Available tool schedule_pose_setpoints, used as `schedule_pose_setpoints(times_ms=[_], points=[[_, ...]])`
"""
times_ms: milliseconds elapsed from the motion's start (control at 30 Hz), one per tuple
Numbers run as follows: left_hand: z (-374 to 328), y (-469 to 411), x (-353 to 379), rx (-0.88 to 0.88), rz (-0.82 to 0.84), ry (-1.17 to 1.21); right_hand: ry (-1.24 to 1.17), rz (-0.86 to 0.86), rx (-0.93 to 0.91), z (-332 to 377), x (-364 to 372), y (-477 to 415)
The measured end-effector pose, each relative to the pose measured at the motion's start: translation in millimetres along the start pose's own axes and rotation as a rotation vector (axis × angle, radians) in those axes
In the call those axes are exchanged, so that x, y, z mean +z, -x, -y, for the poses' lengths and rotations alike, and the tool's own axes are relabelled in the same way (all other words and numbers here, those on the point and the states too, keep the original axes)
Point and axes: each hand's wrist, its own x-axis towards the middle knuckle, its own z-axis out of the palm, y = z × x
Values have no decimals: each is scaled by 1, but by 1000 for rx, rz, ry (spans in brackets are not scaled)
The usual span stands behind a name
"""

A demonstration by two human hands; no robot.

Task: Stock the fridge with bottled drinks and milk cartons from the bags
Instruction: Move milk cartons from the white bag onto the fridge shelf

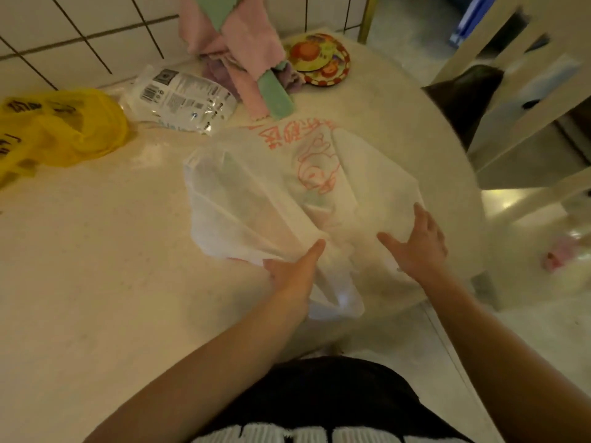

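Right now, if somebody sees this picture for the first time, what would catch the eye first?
First, the flat white plastic bag with red print, spread in the middle of the pale counter, with the right hand open on it and the left hand at its near edge. Next, the bright yellow bag crumpled at far left, and the pink and green cloths hanging by the tiled wall.
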Motion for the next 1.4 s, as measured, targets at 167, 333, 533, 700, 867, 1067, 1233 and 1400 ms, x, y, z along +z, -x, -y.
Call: schedule_pose_setpoints(times_ms=[167,333,533,700,867,1067,1233,1400], points=[[-10,2,38,-94,-160,120,-59,-3,-77,7,-10,-38],[-21,-4,54,-137,-280,87,-279,199,30,29,3,-69],[-30,-35,53,-139,-506,318,-538,263,65,37,6,-81],[-38,-30,38,-42,-443,149,-676,305,35,39,-8,-77],[-44,-11,-1,236,-458,-114,-719,271,-118,64,-38,-60],[-53,1,-71,696,-680,-560,-760,148,-345,131,-49,-30],[-65,1,-119,842,-639,-405,-661,23,-546,201,-52,-9],[-70,2,-174,852,-512,-103,-784,101,-410,271,-31,29]])
